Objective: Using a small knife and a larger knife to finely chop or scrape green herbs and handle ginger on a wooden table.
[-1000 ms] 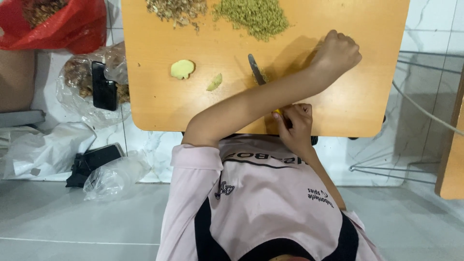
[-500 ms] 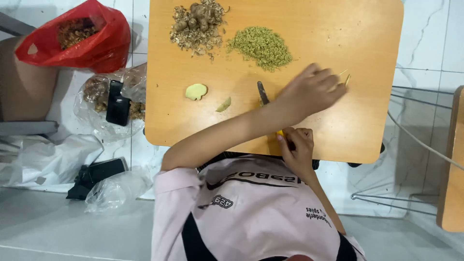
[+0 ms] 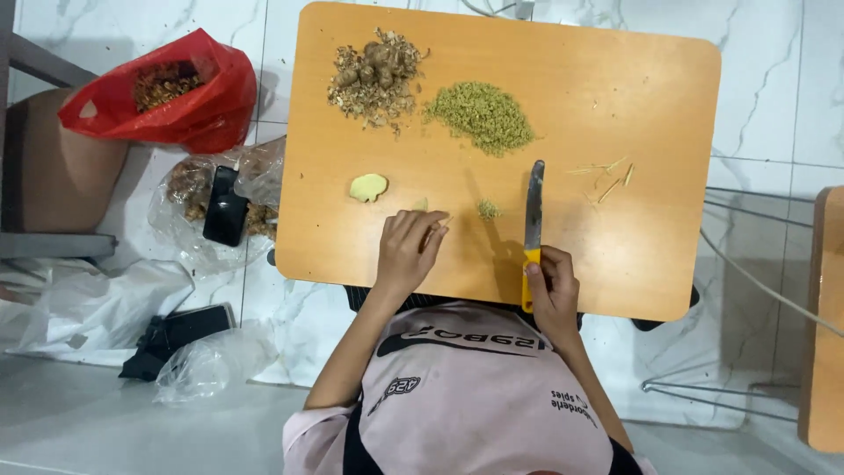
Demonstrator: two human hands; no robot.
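My right hand (image 3: 551, 286) grips the yellow handle of a knife (image 3: 533, 207), whose blade lies flat on the orange wooden table (image 3: 651, 97) and points away from me. My left hand (image 3: 407, 252) rests palm down on the table with loosely curled fingers, and its fingertips are next to a small pale ginger bit (image 3: 421, 204). A larger peeled ginger piece (image 3: 367, 186) lies just left of it. A tiny heap of chopped green bits (image 3: 488, 209) sits between my hands.
A mound of chopped green material (image 3: 482, 114) and a pile of brown ginger roots with peelings (image 3: 376, 75) lie at the table's far side. Thin straw-like slivers (image 3: 607, 180) lie to the right. On the floor to the left are a red bag (image 3: 176, 92), clear plastic bags (image 3: 207, 361) and a dark phone (image 3: 227, 207).
My left arm, stretched across to the right side of the table before, has drawn back to the left near the ginger bits. The knife now lies in plain view in my right hand.
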